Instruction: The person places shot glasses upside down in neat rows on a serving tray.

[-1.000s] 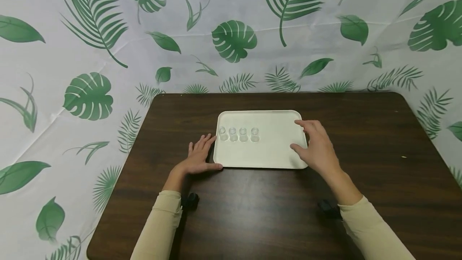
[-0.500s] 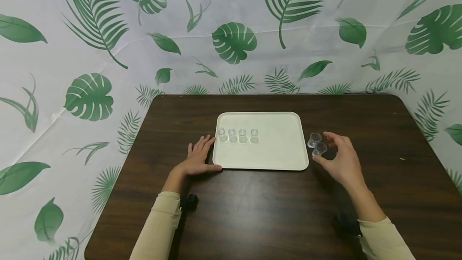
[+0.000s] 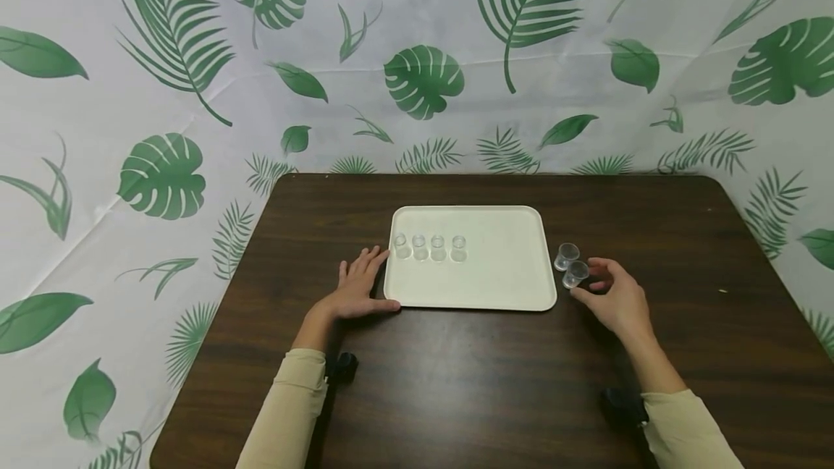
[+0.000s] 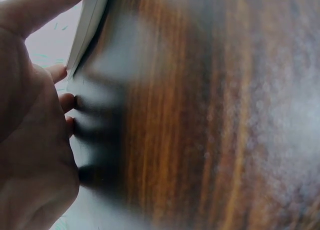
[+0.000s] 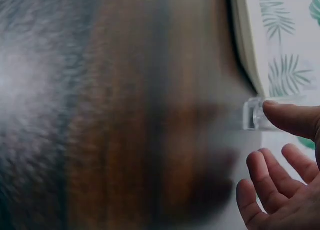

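Observation:
A cream tray point(image 3: 502, 259) lies on the brown table, with several small clear cups point(image 3: 438, 248) in a row on its left half. My left hand point(image 3: 355, 292) is spread flat at the tray's left edge, its thumb at the near-left corner. Two more small clear cups stand close together just right of the tray, a far cup point(image 3: 567, 256) and a near cup point(image 3: 576, 274). Beside the near cup is my right hand point(image 3: 615, 299). In the right wrist view the thumb point(image 5: 290, 119) overlaps this cup point(image 5: 252, 114), while the loosely bent fingers point(image 5: 270, 182) stay apart from it.
The dark wooden table point(image 3: 482, 375) stretches well around the tray on every side. Behind it hangs a white cloth point(image 3: 352, 107) with green leaves. A small pale speck point(image 3: 722, 291) lies at the table's right. Dark wrist devices point(image 3: 345, 368) sit beneath both wrists.
My right hand has moved right, from over the tray's right edge to beside the two cups, bringing them into view. Its fingers have since drawn closer together. The left hand stays put.

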A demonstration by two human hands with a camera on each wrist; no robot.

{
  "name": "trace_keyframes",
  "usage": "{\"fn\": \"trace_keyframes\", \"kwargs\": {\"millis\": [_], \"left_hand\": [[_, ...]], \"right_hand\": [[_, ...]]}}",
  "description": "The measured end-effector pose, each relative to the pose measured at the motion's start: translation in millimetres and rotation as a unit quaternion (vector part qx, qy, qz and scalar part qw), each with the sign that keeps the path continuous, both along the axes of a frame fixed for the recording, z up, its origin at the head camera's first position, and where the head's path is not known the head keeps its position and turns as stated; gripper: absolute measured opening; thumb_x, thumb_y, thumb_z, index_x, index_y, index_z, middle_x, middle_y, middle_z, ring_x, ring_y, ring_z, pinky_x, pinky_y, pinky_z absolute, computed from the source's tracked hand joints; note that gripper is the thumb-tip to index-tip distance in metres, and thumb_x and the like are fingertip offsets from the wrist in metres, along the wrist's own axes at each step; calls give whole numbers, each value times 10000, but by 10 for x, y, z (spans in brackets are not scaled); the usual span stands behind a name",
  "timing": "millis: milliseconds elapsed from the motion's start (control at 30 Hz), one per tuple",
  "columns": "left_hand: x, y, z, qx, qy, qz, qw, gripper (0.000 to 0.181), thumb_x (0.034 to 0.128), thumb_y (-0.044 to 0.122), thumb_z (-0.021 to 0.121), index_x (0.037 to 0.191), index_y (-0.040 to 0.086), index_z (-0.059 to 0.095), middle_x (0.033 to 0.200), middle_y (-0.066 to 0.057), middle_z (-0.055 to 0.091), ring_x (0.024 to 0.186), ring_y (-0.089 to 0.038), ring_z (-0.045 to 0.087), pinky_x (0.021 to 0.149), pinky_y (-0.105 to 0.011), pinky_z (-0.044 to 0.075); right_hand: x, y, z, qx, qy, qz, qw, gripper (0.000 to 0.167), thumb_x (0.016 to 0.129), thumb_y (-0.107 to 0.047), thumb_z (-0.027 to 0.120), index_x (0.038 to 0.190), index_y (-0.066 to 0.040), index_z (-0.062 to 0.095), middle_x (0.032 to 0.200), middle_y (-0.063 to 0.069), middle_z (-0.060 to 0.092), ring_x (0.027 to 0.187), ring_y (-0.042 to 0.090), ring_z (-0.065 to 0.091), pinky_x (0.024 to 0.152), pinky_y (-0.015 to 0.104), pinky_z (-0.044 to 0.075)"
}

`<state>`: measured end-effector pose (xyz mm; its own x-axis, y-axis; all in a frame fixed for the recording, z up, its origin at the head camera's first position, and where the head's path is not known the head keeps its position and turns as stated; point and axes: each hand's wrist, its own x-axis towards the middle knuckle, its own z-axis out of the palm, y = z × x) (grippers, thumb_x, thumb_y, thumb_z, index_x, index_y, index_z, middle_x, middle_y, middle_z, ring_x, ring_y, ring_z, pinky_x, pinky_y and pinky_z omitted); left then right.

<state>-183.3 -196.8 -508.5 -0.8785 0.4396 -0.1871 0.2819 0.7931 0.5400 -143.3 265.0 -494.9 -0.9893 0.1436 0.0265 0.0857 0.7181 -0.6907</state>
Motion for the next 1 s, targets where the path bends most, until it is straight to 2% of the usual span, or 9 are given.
{"fn": "trace_keyframes", "kwargs": {"millis": [133,367,633,1000], "left_hand": [[-3,4,-12,30,-21,-36,10000,1043,819,578,704,1584,140,147,1630,-151,71,1487,-359,-3,1077,-677,-58],[10,8,-2,26,-57,-3,10000,1052,815,581,708,1587,148,139,1631,-148,65,1489,-347,-14,1082,-668,-65],[6,-9,-20,148,-40,43,9999,1026,829,529,720,1584,141,145,1630,-149,71,1488,-352,-11,1075,-678,-56],[-13,-12,-33,12,-97,37,9999,1057,820,567,706,1591,165,107,1637,-120,40,1493,-312,-40,1087,-653,-76]], "right_hand": [[14,14,-78,-43,8,-45,10000,584,823,-194,807,1306,4,544,1209,233,632,966,382,652,787,515,443],[-18,29,-163,16,-21,-172,9998,540,817,-239,812,1259,-17,595,1176,223,645,951,367,649,754,451,446],[-40,20,-203,214,77,-146,9996,487,817,-261,813,1204,-20,642,1092,241,657,921,385,640,767,512,444],[-38,4,-239,191,299,-47,9994,426,839,-261,795,1187,-45,674,1189,205,606,940,371,626,755,475,434]]}}
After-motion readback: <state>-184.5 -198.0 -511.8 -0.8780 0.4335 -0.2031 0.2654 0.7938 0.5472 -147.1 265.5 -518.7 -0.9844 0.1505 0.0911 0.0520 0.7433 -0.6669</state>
